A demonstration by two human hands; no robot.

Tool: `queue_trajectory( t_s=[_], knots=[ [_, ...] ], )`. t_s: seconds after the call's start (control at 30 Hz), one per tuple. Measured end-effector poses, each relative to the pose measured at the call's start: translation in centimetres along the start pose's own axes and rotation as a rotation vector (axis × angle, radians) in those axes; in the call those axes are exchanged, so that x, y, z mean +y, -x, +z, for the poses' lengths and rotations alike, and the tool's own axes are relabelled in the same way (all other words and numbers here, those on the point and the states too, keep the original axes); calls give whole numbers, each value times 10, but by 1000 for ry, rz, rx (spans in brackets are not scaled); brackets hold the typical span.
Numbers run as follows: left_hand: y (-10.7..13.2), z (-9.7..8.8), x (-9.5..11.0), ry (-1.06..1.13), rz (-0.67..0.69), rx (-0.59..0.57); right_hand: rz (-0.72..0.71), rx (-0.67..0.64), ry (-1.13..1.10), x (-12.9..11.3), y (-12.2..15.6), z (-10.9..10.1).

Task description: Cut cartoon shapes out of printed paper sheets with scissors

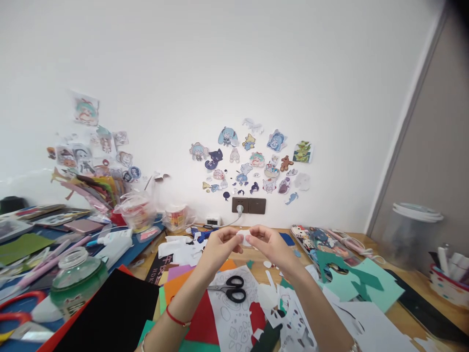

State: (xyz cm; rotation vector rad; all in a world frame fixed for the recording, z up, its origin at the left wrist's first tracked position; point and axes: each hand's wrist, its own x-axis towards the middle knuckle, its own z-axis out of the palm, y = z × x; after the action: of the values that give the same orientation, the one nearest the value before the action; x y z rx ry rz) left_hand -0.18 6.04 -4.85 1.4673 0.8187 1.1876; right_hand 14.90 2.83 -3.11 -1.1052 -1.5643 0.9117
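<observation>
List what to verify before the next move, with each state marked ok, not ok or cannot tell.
1. White piece held: ok, between the fingertips of both hands.
2. Left-hand grip and right-hand grip both in view: ok.
3. Scissors out of the hands: ok, lying on the printed sheet.
4. Scissor blades shut: cannot tell, the left forearm seems to cover the tips.
5. Desk between the forearms free of clutter: not ok, scissors, sheets and scraps lie there.
6. White piece folded or flat: cannot tell, too small and partly covered by fingers.
</observation>
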Motion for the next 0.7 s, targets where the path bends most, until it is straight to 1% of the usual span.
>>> queue_trajectory(
  t_s=[0.4,0.7],
  knots=[
    [4,5,-1,-34,92,-42,-73,-11,-15,13,-6,1],
    [3,4,-4,-56,101,-43,-72,-15,20,20,-9,0]
  ],
)
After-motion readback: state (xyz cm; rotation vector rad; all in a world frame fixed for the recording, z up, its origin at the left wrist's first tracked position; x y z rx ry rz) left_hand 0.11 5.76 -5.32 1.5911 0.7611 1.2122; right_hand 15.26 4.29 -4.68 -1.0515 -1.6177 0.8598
